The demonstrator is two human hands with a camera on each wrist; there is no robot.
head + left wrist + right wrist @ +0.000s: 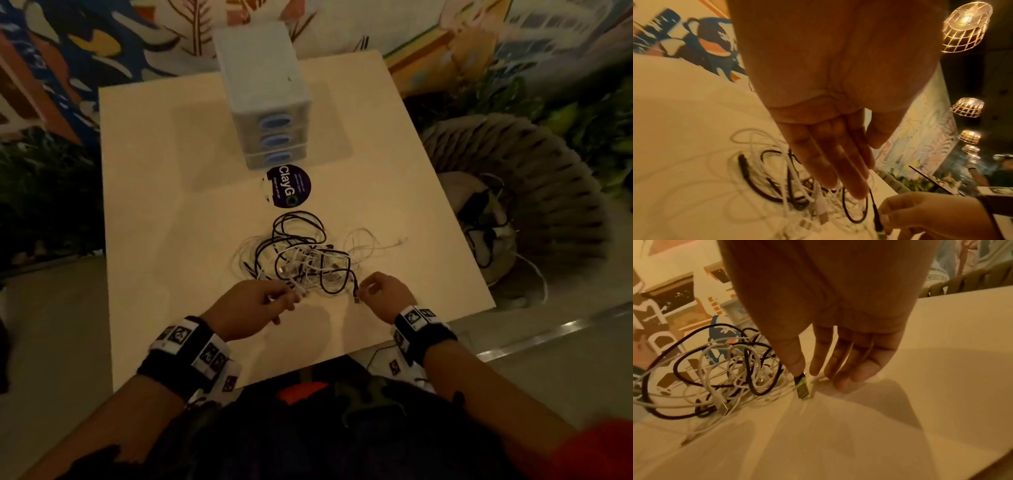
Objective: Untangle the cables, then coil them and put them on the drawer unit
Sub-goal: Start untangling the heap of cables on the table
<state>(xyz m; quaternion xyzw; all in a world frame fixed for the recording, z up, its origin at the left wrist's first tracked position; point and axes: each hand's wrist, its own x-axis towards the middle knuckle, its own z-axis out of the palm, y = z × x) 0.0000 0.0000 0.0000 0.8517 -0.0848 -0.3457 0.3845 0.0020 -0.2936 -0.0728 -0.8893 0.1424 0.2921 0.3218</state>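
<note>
A tangle of black and white cables (308,257) lies on the pale table (154,205), near its front edge. My left hand (291,296) pinches a white cable at the tangle's near left side; a thin white strand runs across its fingers (830,162). My right hand (363,291) pinches the black cable's plug (802,387) between thumb and forefinger at the tangle's near right side. The plug has a green insert and points down at the table. The white drawer unit (263,85) with blue handles stands at the far middle of the table, with nothing on top.
A round dark sticker (289,186) lies between the drawer unit and the cables. To the right of the table stands a wicker chair (531,154) with a cushion and more cords. The table's front edge (274,373) is close to my body.
</note>
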